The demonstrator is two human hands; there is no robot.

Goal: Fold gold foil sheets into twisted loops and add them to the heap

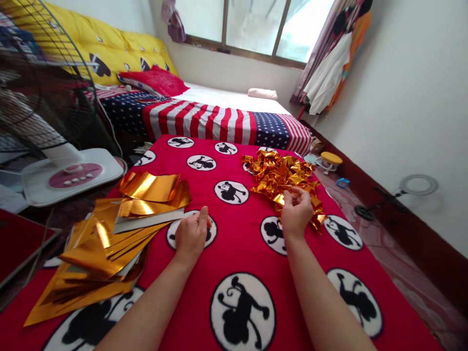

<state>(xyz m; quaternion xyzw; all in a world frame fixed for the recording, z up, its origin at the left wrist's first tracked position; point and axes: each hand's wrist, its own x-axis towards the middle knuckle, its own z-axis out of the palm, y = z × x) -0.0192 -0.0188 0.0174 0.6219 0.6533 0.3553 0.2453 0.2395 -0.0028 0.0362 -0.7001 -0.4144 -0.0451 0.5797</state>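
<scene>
On the red cloth with black monkey figures in white circles, my left hand is curled into a loose fist with the thumb on top. Nothing shows in it. Just left of it lies a spread stack of gold foil paper sheets, some with pale backs. My right hand reaches to the near side of a heap of folded gold paper pieces. Its fingers are bent together, and a folded gold piece shows at their tips. The fingers partly hide that piece.
A floor fan stands left of the red cloth. Behind is a bed with a flag-pattern cover and a red pillow. At right are a yellow stool and a ring-shaped stand.
</scene>
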